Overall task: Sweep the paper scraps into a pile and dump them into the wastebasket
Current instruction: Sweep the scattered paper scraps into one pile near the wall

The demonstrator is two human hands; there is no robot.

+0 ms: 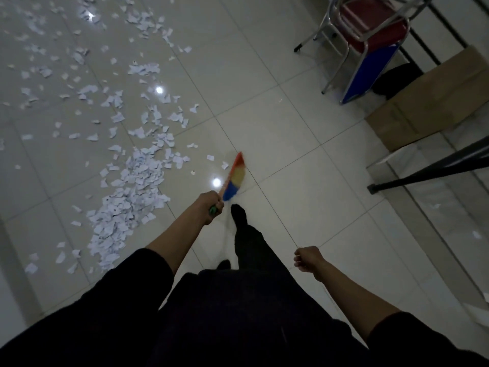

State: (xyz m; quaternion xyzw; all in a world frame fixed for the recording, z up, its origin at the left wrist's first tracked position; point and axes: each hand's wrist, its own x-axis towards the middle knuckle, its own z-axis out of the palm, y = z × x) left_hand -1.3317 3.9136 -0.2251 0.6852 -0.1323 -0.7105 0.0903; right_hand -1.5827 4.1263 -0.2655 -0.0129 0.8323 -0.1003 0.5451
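Observation:
White paper scraps (132, 186) lie across the left half of the pale tiled floor, dense in a loose band near my left side and thinner further off toward the top left. My left hand (210, 206) is closed around the green handle of a broom whose red, yellow and blue brush head (235, 177) rests on the floor just right of the scraps, blurred. My right hand (308, 258) hangs at my side with its fingers curled and nothing in it. No wastebasket is in view.
A metal-framed chair (370, 30) with a red seat stands at the top right, a blue panel leaning under it. A cardboard box (428, 102) lies beside it. A black bar (428, 170) and a railing run along the right. My dark-clothed legs and foot (239, 214) are below the broom.

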